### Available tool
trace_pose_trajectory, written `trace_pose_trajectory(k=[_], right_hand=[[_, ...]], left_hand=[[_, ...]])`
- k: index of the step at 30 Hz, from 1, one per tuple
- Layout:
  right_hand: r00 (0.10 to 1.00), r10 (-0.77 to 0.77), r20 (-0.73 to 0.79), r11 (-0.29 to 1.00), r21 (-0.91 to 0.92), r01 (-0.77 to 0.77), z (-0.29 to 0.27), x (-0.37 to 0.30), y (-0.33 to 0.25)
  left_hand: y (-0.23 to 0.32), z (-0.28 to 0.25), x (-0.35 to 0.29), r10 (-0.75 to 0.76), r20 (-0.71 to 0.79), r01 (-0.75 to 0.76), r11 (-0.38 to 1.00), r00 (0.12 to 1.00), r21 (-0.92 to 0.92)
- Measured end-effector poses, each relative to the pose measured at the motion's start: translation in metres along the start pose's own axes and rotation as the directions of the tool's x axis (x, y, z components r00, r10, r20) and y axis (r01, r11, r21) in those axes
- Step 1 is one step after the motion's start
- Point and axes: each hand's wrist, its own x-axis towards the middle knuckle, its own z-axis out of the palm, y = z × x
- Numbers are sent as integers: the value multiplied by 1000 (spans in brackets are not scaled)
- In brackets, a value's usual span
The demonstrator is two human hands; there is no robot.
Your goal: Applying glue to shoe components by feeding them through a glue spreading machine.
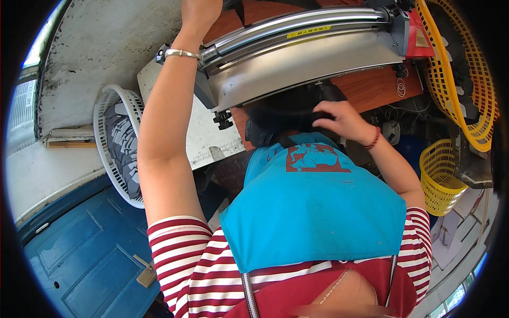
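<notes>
My left hand [203, 11] reaches past the left end of a metal roller machine [302, 58]; the picture's upper edge cuts off its fingers. Below the machine's steel plate, my right hand [344, 121] is beside dark black material [289, 108]. Its thumb and forefinger are apart at the edge of that material, and the other fingers are mostly hidden. Whether they touch the material I cannot tell. The machine has a long shiny roller along its top, a yellow label strip and a red housing [419, 38] at its right end.
A white basket [101, 140] of grey cut pieces [121, 143] stands left. At the right are a large yellow basket [450, 90] with dark pieces and a smaller yellow basket [442, 177]. A reddish-brown tabletop [371, 98] lies under the machine; a blue door [90, 254] is lower left.
</notes>
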Motion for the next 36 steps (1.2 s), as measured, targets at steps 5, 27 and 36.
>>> trace_pose_trajectory(k=[5,27,36], right_hand=[[989,121,-89,978,183,-104,-68,4,-1],[947,-310,-87,774,-602,198,45,14,51],[844,-347,-409,741,-671,-21,-52,12,-59]], left_hand=[[-26,20,-15,682,-55,-595,671,729,442],[-1,25,32,-163,99,177,973,982,-146],[-12,9,-3,655,-248,-551,744,714,378]])
